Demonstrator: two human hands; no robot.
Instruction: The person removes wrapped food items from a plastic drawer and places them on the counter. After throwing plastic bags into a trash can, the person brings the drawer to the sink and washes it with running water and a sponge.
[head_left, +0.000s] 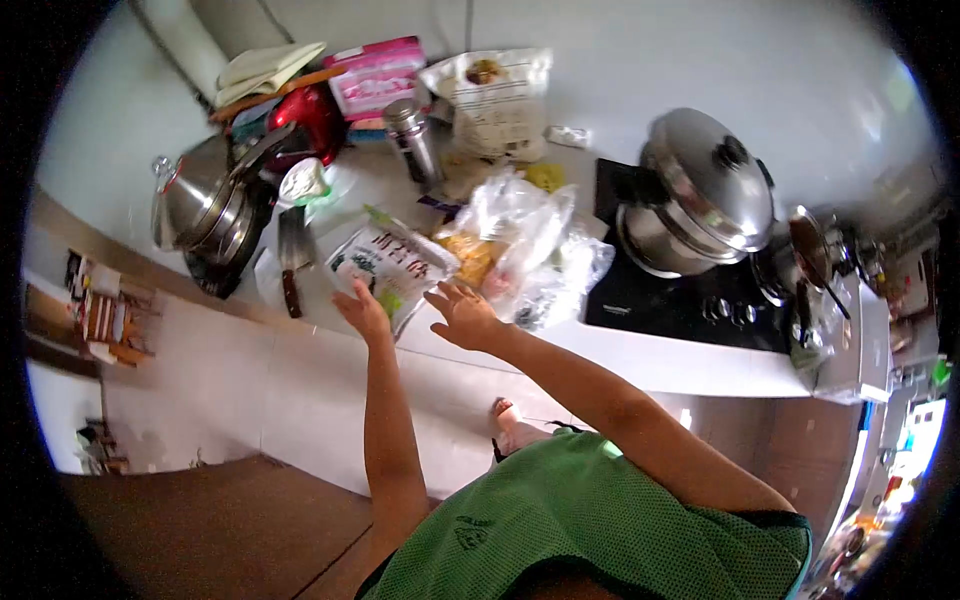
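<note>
Green mesh shirt (pixel 600 505) nearest camera; 2 bare hands out at a printed white bag (pixel 395 255) on the desk (pixel 368 178).
Left hand (pixel 367 314) open, fingers apart, over the bag's lower edge; right hand (pixel 466 316) open, fingers spread, by its lower right side; contact unclear for both. Bag lies between a cleaver (pixel 291 245) on the left and clear plastic bags (pixel 515 215) on the right. Farther right, 1 lidded steel pot (pixel 695 195) sits on a black cooktop (pixel 645 308).
</note>
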